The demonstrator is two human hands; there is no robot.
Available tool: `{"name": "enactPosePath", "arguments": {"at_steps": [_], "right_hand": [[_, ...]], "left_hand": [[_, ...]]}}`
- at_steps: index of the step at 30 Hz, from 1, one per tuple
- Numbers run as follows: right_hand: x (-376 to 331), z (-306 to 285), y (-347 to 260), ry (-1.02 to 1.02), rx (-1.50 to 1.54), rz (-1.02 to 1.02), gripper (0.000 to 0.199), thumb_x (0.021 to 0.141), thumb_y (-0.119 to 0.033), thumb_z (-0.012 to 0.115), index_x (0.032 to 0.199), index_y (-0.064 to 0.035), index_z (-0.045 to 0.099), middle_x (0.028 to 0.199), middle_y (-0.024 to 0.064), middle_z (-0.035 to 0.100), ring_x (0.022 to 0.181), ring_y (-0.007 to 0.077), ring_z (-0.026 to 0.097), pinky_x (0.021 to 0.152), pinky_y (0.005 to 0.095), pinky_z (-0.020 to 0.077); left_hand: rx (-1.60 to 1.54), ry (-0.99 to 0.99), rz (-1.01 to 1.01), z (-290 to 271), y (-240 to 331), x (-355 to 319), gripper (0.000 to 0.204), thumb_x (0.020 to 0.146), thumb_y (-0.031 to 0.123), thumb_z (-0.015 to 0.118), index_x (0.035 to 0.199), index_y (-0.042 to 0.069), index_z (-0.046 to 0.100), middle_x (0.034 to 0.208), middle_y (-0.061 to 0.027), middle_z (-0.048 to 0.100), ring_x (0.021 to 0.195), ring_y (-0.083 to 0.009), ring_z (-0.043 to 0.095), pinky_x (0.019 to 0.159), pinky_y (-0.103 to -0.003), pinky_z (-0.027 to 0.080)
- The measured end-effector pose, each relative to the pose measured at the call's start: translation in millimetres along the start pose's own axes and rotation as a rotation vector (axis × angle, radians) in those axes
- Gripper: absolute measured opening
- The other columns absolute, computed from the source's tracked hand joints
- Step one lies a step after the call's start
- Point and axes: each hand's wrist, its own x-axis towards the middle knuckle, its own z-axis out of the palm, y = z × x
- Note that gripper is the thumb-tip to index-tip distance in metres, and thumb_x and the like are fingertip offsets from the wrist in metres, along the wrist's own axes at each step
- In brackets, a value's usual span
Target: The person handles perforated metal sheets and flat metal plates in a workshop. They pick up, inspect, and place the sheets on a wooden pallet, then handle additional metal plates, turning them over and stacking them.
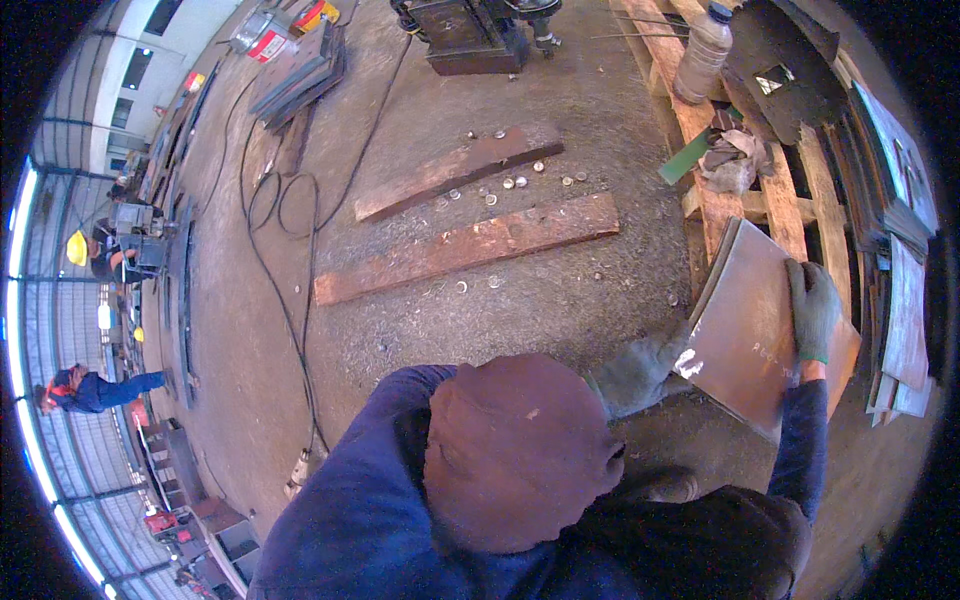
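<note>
rusty brown flat steel plate [755, 320] gets gripped at both ends, tilted against the wooden pallet [720, 205]. left hand [640, 372], grey glove, clamps its lower corner; right hand [814, 308], green glove, closed over the far edge.

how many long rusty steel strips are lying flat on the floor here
2. The upper strip lies near the scattered metal discs; the lower strip lies just below it. Other stock may be hidden among the stacked plates at right.
</note>
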Motion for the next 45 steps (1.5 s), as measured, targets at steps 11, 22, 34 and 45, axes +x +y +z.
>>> {"name": "enactPosePath", "arguments": {"at_steps": [11, 22, 34, 45], "right_hand": [[-39, -28, 34, 0.419, -0.140, 0.129, 0.061, 0.105, -0.047, 0.065, 0.140, 0.0021, 0.065, 0.134, 0.0269, 0.070, 0.129, 0.0424, 0.064, 0.113, 0.0460, 0.0484], [-126, -33, 124, 0.237, -0.169, 0.601, 0.068, 0.106, -0.057, 0.053, 0.105, 0.0058, 0.079, 0.100, 0.0320, 0.075, 0.088, 0.0485, 0.074, 0.081, 0.0557, 0.0545], [-125, -41, 101, 0.212, -0.150, 0.572, 0.058, 0.103, -0.052, 0.061, 0.105, 0.0031, 0.078, 0.099, 0.0296, 0.075, 0.087, 0.0449, 0.073, 0.082, 0.0544, 0.0545], [0, 2, -10, -0.103, 0.080, 0.069, 0.060, 0.097, -0.047, 0.076, 0.130, 0.0028, 0.072, 0.122, 0.0221, 0.076, 0.113, 0.0316, 0.074, 0.099, 0.0411, 0.0552]], "left_hand": [[-0.066, -0.192, -0.059, -18, -3, 14, 0.093, 0.091, 0.033, 0.083, 0.162, -0.001, 0.033, 0.134, -0.0283, 0.063, 0.115, -0.0465, 0.066, 0.097, -0.055, 0.055], [-0.239, 0.056, -0.154, 25, 14, 4, 0.092, 0.099, 0.018, 0.075, 0.166, -0.008, 0.019, 0.161, -0.0375, 0.038, 0.147, -0.0510, 0.046, 0.119, -0.052, 0.046], [-0.262, 0.073, -0.026, 2, 1, 9, 0.097, 0.090, 0.025, 0.088, 0.164, -0.004, 0.032, 0.149, -0.0297, 0.057, 0.134, -0.0436, 0.061, 0.108, -0.049, 0.055], [-0.055, -0.067, -0.029, -23, -1, 8, 0.085, 0.086, 0.038, 0.086, 0.148, -0.006, 0.049, 0.121, -0.0285, 0.069, 0.096, -0.0436, 0.072, 0.080, -0.049, 0.060]]}}
